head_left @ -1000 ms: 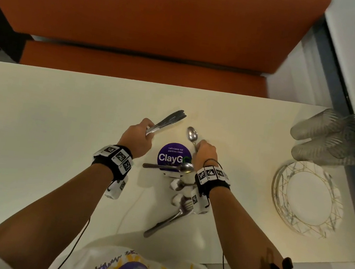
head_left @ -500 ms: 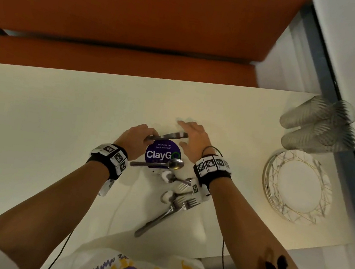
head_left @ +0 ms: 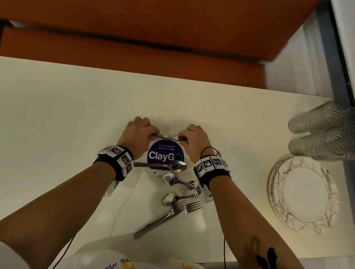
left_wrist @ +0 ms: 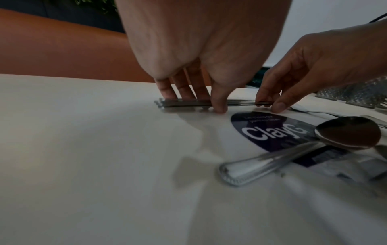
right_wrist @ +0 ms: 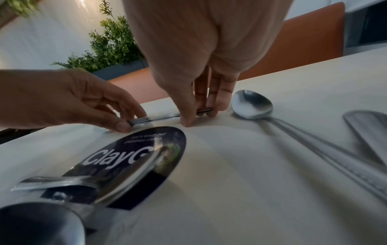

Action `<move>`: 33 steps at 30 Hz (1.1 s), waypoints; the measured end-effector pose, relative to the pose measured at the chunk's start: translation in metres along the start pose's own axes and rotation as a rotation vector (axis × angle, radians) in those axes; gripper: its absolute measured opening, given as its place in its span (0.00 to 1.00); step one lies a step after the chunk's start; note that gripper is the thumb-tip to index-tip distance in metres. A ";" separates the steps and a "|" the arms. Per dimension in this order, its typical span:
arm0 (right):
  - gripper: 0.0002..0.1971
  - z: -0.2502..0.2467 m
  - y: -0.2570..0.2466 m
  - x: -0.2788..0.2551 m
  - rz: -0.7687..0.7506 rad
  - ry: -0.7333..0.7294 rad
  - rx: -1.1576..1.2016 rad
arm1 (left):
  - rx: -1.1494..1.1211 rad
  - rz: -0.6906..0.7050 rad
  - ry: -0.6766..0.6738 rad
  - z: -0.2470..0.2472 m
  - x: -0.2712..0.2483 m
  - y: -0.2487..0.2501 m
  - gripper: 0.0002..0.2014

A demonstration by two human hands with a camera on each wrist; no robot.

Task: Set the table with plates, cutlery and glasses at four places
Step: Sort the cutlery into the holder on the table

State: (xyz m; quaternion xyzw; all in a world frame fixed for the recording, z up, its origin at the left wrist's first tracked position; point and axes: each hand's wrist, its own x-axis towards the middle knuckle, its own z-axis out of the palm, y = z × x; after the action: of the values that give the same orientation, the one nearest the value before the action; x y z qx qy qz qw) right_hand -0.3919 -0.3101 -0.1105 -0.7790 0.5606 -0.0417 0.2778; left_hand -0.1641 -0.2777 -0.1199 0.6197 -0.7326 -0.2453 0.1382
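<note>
A bundle of stacked cutlery (head_left: 167, 136) lies crosswise on the white table (head_left: 35, 124), just beyond a purple ClayGo sticker (head_left: 161, 152). My left hand (head_left: 142, 131) pinches its handle end (left_wrist: 184, 103) between thumb and fingers. At the thin end (right_wrist: 204, 110), my right hand (head_left: 194, 138) pinches it the same way. A single spoon (right_wrist: 251, 104) lies just right of my right hand. Another spoon (head_left: 178, 166) rests across the sticker.
Loose forks and spoons (head_left: 176, 199) lie under my right wrist. A stack of patterned plates (head_left: 303, 194) sits at the table's right end, with several glasses (head_left: 331, 134) behind it. An orange bench (head_left: 137, 59) runs along the far edge.
My right hand has let go of its spoon and taken the bundle's free end. The left hand has lowered the bundle from raised and slanted to flat on the table.
</note>
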 end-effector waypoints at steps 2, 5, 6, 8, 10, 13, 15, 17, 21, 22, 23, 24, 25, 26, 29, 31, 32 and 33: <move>0.07 0.001 0.001 0.000 -0.001 0.018 0.006 | 0.005 -0.022 0.028 0.002 -0.003 0.000 0.08; 0.07 0.000 0.002 0.000 0.004 0.022 0.020 | -0.004 -0.036 0.036 0.003 -0.004 0.002 0.05; 0.07 -0.001 0.003 0.000 0.011 0.022 0.023 | -0.007 -0.044 0.028 0.003 -0.003 0.002 0.05; 0.07 -0.002 0.002 0.000 0.030 0.019 0.023 | -0.009 -0.063 0.006 0.001 -0.001 0.002 0.05; 0.07 -0.003 0.000 0.000 0.042 0.007 0.013 | -0.014 -0.079 -0.011 0.000 0.001 0.002 0.06; 0.09 -0.004 -0.002 -0.002 0.048 0.002 -0.020 | -0.019 -0.088 -0.026 -0.001 0.001 0.002 0.07; 0.13 -0.005 -0.003 -0.005 0.056 0.016 -0.048 | -0.014 -0.081 -0.026 -0.002 -0.002 0.002 0.12; 0.14 -0.007 -0.004 -0.013 0.058 0.081 -0.047 | -0.012 -0.087 -0.002 -0.004 -0.006 0.001 0.16; 0.07 -0.006 -0.008 -0.040 0.119 0.164 0.094 | -0.032 -0.091 0.109 -0.009 -0.020 0.008 0.14; 0.08 -0.004 -0.010 -0.048 0.156 0.129 0.133 | -0.041 -0.091 0.122 -0.010 -0.023 0.010 0.13; 0.09 -0.001 -0.011 -0.055 0.195 0.085 0.150 | -0.050 -0.090 0.132 -0.010 -0.027 0.012 0.12; 0.11 0.004 -0.012 -0.062 0.231 0.043 0.139 | -0.064 -0.086 0.139 -0.010 -0.031 0.014 0.11; 0.14 0.009 -0.014 -0.068 0.262 0.009 0.112 | -0.078 -0.079 0.146 -0.010 -0.035 0.016 0.11; 0.15 0.014 -0.015 -0.072 0.283 -0.022 0.078 | -0.090 -0.073 0.147 -0.009 -0.039 0.018 0.10; 0.11 0.025 -0.017 -0.080 0.318 -0.081 0.002 | -0.129 -0.054 0.140 -0.007 -0.053 0.025 0.10; 0.05 0.025 -0.019 -0.083 0.364 -0.076 0.044 | -0.163 -0.036 0.141 -0.007 -0.061 0.030 0.11; 0.03 0.022 -0.021 -0.084 0.383 -0.054 0.100 | -0.188 -0.040 0.135 -0.007 -0.064 0.034 0.11; 0.04 0.018 -0.022 -0.085 0.388 -0.020 0.162 | -0.217 -0.055 0.121 -0.009 -0.066 0.038 0.11</move>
State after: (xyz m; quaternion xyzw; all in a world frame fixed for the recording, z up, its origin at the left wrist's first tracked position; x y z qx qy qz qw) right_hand -0.3972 -0.2223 -0.0944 -0.6321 0.6920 -0.0245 0.3479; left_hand -0.1785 -0.2110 -0.0860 0.6347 -0.6748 -0.2887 0.2417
